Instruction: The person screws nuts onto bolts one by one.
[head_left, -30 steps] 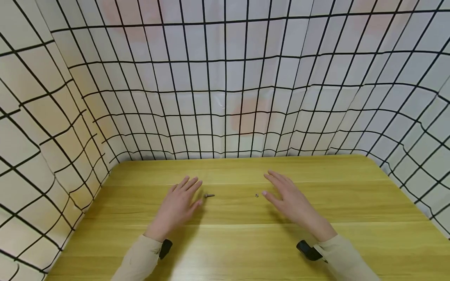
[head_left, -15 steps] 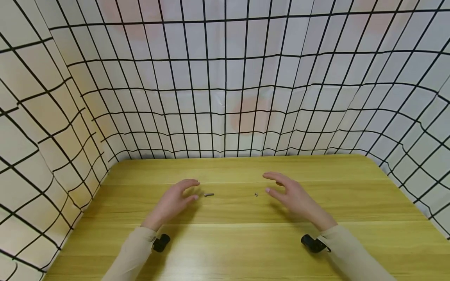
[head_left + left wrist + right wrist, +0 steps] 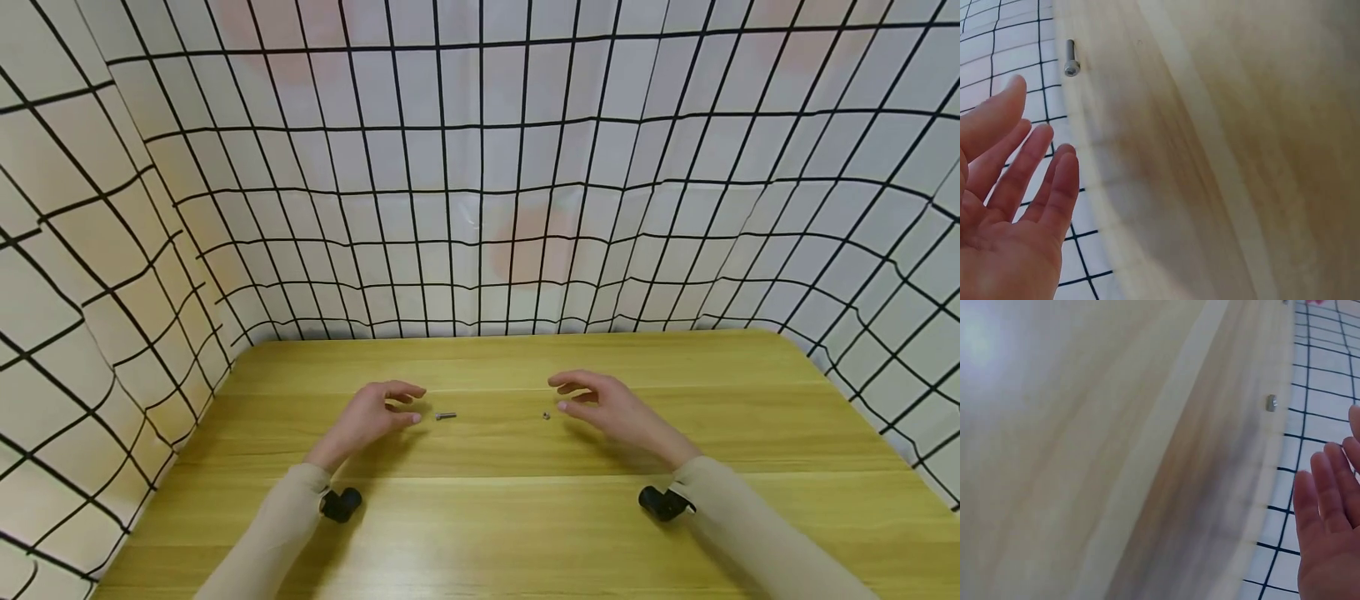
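A small metal socket-head bolt (image 3: 446,415) lies on the wooden table, just right of my left hand (image 3: 373,414). In the left wrist view the bolt (image 3: 1072,60) shows its round head toward the hand (image 3: 1019,194), whose fingers are loosely bent and hold nothing. To the right on the table lies a small metal nut (image 3: 546,416). My right hand (image 3: 606,406) hovers close beside it, thumb and fingers apart, with nothing between them. In the right wrist view the nut (image 3: 1271,403) sits apart from the fingers of that hand (image 3: 1332,519).
The wooden table (image 3: 480,525) fills the lower part of the head view. White walls with a black grid (image 3: 480,158) stand behind it and at both sides. Each wrist carries a small black camera, one on the left (image 3: 341,505) and one on the right (image 3: 664,503).
Both hands' fingers have bent more, and the left thumb sits a little lower. My right hand has shifted left, nearer the nut. The bolt and nut stay where they were.
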Motion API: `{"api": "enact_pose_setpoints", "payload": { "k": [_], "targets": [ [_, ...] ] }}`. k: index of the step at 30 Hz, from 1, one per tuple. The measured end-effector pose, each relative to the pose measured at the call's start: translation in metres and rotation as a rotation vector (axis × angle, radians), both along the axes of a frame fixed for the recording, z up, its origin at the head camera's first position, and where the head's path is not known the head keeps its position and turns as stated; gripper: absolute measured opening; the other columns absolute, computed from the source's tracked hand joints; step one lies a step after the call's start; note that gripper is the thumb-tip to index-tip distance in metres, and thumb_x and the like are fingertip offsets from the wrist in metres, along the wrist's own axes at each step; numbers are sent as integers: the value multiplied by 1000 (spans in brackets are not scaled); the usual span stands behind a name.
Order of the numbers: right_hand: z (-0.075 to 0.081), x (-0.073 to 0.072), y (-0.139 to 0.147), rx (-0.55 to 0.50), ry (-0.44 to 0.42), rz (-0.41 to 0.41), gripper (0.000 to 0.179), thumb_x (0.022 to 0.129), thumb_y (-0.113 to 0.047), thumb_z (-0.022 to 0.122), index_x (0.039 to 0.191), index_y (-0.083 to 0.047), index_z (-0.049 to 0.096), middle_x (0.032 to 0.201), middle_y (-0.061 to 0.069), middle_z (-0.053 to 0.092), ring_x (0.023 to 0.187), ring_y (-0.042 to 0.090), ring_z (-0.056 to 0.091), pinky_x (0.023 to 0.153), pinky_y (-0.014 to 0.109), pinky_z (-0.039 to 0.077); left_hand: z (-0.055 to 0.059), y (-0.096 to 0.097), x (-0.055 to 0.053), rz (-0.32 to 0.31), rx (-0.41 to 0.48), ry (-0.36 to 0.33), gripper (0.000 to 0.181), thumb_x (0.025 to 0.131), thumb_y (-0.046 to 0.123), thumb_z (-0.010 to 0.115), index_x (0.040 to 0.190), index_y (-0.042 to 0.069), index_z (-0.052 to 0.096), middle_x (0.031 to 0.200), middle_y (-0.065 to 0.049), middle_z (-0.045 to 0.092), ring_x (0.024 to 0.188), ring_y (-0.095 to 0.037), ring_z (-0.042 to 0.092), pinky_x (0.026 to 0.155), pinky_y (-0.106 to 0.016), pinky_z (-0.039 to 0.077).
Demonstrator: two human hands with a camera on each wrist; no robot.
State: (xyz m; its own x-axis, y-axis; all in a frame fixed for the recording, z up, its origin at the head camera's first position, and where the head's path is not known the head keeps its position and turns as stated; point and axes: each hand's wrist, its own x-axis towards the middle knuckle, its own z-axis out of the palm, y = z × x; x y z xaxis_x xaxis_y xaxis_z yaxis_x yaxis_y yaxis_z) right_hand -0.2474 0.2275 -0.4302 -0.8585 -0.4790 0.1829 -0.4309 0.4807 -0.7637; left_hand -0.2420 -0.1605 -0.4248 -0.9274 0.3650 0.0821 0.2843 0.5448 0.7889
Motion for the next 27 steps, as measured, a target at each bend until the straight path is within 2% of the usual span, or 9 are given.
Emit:
{"api": "enact_pose_setpoints", "payload": {
  "k": [4, 8, 15, 27],
  "targets": [
    [-5, -7, -1, -13, -65, 45, 36, 97, -15, 65, 129, 0, 60, 128, 17, 60, 112, 28, 59, 95, 36, 48, -1, -1, -3, 5, 4, -69, 32, 87, 7, 75, 119, 3, 69, 119, -9, 66, 109, -29, 61, 92, -42, 49],
    [-10, -14, -2, -2, -106, 79, 36, 96, -14, 66, 128, 0, 61, 127, 16, 61, 111, 27, 60, 94, 32, 48, -4, -1, -5, 1, -6, -106, 30, 86, 8, 76, 116, 4, 71, 115, -7, 67, 105, -26, 62, 92, -42, 48],
    [-12, -20, -4, 68, -112, 83, 33, 94, -13, 68, 125, -4, 64, 117, 6, 66, 104, 21, 60, 89, 31, 48, -8, 2, -12, -47, -17, -85, 27, 85, 7, 78, 111, 4, 72, 106, -5, 67, 97, -21, 60, 87, -39, 47],
    [-17, -26, -6, 73, -126, 145, 25, 92, -7, 69, 117, -3, 68, 112, 8, 68, 98, 22, 62, 83, 29, 50, -10, 11, -20, -91, -38, -82, 25, 84, 8, 78, 108, 1, 73, 94, -4, 66, 83, -16, 55, 75, -31, 44]
  ]
}}
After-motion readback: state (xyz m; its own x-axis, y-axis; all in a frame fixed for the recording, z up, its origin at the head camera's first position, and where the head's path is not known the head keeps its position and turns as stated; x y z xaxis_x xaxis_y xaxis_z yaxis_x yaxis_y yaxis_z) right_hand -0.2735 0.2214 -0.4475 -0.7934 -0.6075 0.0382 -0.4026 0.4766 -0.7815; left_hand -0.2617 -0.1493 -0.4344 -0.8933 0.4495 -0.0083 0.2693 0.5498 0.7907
